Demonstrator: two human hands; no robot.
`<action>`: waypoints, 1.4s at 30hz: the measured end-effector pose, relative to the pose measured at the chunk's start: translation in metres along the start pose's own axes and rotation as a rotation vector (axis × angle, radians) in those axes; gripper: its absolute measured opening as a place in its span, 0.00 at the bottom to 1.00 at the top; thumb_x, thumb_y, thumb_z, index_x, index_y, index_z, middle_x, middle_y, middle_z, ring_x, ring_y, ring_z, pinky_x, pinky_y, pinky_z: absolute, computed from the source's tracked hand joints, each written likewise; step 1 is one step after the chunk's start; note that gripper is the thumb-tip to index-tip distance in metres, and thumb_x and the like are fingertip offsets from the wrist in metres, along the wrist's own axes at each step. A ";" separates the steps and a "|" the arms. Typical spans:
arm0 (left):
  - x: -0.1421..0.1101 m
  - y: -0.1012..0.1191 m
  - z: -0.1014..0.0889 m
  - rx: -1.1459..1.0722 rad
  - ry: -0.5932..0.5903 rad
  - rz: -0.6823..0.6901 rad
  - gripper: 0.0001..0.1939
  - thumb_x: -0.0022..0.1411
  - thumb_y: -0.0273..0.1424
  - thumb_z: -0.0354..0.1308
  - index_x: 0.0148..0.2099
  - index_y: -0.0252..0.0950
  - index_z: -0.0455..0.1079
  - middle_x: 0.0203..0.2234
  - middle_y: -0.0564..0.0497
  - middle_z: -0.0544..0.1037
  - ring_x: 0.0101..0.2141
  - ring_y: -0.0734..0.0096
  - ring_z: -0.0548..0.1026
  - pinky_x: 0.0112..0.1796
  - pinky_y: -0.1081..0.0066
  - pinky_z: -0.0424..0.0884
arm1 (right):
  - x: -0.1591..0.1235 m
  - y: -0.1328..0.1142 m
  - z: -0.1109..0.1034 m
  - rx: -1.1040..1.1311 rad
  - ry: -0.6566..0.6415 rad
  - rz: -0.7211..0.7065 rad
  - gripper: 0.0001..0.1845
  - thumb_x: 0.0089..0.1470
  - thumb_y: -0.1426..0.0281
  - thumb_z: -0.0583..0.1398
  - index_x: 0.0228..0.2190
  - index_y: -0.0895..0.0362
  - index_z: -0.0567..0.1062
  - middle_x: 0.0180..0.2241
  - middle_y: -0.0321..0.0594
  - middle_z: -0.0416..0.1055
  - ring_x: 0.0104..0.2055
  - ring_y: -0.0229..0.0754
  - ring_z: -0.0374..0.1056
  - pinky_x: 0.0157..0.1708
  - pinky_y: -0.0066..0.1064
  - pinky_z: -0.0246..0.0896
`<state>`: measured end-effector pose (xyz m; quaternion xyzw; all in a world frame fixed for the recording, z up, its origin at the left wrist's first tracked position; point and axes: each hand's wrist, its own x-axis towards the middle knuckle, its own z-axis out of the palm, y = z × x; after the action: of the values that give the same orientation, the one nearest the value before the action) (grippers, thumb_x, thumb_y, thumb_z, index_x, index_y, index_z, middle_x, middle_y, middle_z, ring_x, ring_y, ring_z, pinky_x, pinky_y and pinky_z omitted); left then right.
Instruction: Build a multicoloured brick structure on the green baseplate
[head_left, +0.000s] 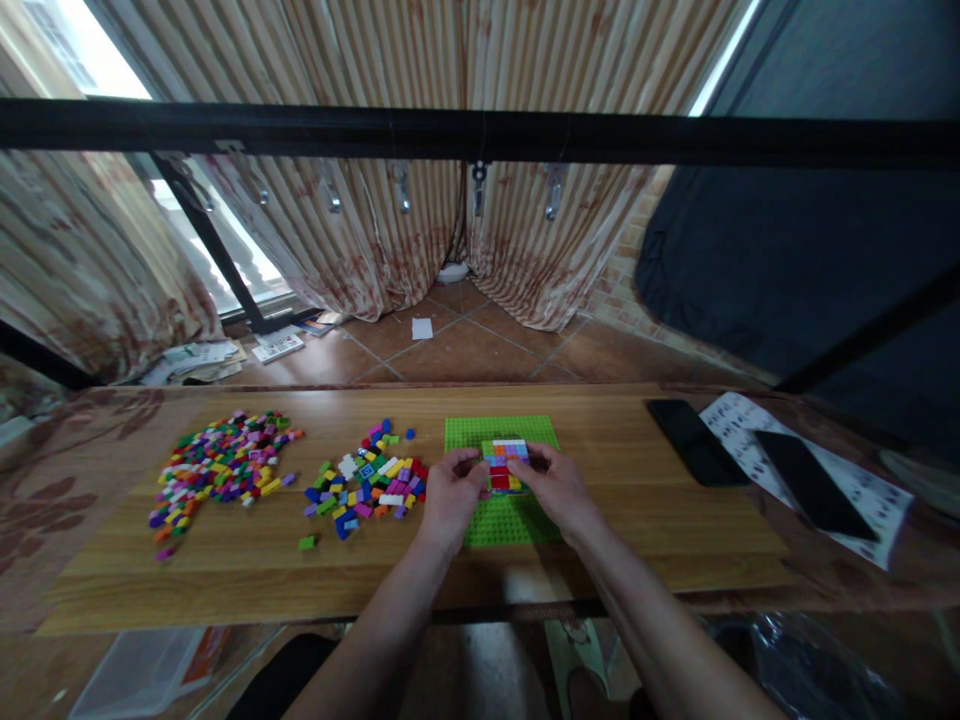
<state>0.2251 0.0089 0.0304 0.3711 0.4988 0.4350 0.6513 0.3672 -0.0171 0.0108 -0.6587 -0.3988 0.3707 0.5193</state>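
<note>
A green studded baseplate lies on the wooden table, and over its middle is a small build of multicoloured toy bricks. My left hand grips the left side of the build, thumb and fingers closed against it. From the right, my right hand holds it too, with the thumb over the red and yellow bricks. Blue, orange, purple and white bricks show between the hands. My fingers partly hide the build's sides, and I cannot tell whether it is pressed onto the baseplate.
Loose bricks form a near pile left of the baseplate and a larger pile farther left. Two dark phone-like slabs and a printed sheet lie right. A black bar with clips crosses above the wooden table.
</note>
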 end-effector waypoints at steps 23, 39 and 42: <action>0.001 0.000 0.001 0.086 0.002 0.033 0.12 0.50 0.28 0.63 0.39 0.32 0.71 0.24 0.55 0.73 0.21 0.78 0.69 0.23 0.74 0.71 | -0.001 -0.003 -0.002 -0.026 -0.005 -0.006 0.21 0.40 0.63 0.66 0.38 0.58 0.75 0.35 0.44 0.78 0.38 0.46 0.74 0.43 0.40 0.67; 0.013 -0.015 0.001 0.364 0.033 0.160 0.14 0.53 0.33 0.61 0.41 0.31 0.71 0.22 0.53 0.73 0.24 0.75 0.71 0.25 0.76 0.66 | -0.002 -0.001 -0.004 -0.055 0.017 0.004 0.25 0.39 0.55 0.66 0.38 0.58 0.76 0.34 0.43 0.79 0.36 0.48 0.74 0.39 0.41 0.67; 0.014 -0.017 0.002 0.379 0.035 0.157 0.14 0.53 0.32 0.61 0.41 0.31 0.71 0.22 0.53 0.72 0.23 0.75 0.71 0.24 0.76 0.65 | -0.004 -0.006 -0.003 -0.032 0.017 0.031 0.25 0.38 0.55 0.66 0.36 0.58 0.77 0.32 0.43 0.79 0.35 0.48 0.74 0.37 0.40 0.68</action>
<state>0.2322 0.0162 0.0105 0.5171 0.5525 0.3891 0.5253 0.3675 -0.0206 0.0176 -0.6761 -0.3899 0.3667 0.5064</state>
